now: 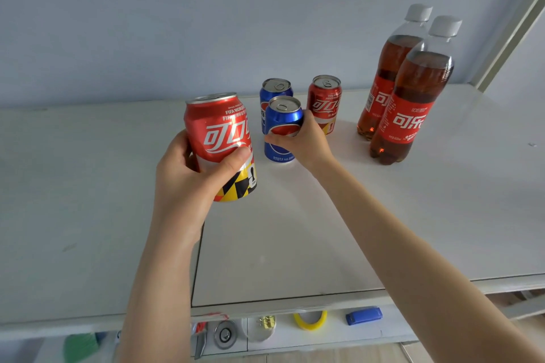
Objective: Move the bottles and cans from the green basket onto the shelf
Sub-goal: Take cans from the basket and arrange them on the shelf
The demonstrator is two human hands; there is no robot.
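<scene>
My left hand (188, 183) grips a red cola can (219, 132) and holds it upright just above the white shelf (295, 244). My right hand (303, 141) is wrapped around a blue cola can (283, 118) that stands on the shelf. Behind it stand a second blue can (274, 88) and a second red can (324, 97). Two cola bottles (410, 103) with white caps stand upright at the right, one close behind the other. A corner of the green basket (81, 348) shows below the shelf's front edge at the bottom left.
The wall rises right behind the shelf. A seam (196, 259) splits the shelf top into two panels. Below the front edge lie a yellow ring (309, 320), a blue object (364, 315) and several small metal items (225, 334). A vertical frame post (513, 26) stands at the right.
</scene>
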